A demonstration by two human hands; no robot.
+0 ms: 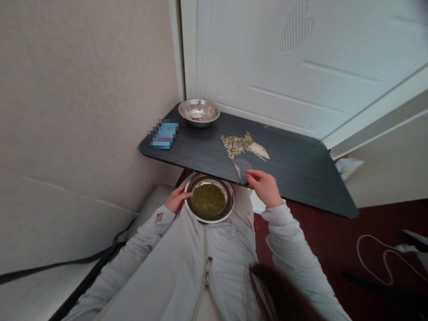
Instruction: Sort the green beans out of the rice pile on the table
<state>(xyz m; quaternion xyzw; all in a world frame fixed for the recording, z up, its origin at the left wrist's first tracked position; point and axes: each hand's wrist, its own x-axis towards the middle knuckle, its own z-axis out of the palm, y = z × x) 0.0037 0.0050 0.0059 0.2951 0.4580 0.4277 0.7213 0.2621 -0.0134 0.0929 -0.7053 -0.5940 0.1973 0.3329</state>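
Observation:
My left hand (175, 198) grips the left rim of a metal bowl (230, 189), its thumb on top and its other fingers mostly hidden. The bowl sits on my lap under the table's front edge, with small green beans (209, 199), like mung beans, inside. Between its thumb and fingers my right hand (265, 186) pinches a thin, translucent sheet (240, 168), which looks like plastic. That sheet rests at the table edge. Just beyond it lies a mixed patch of green beans and white grains (236, 145), with a heap of white rice-like grains (260, 150) at its right.
The dark table (294, 165) stands against a white door (267, 58). A second metal bowl (199, 111) sits at its back left, beside a blurred blue item (165, 135). A pale cable (374, 249) lies on the red floor (317, 232) at right.

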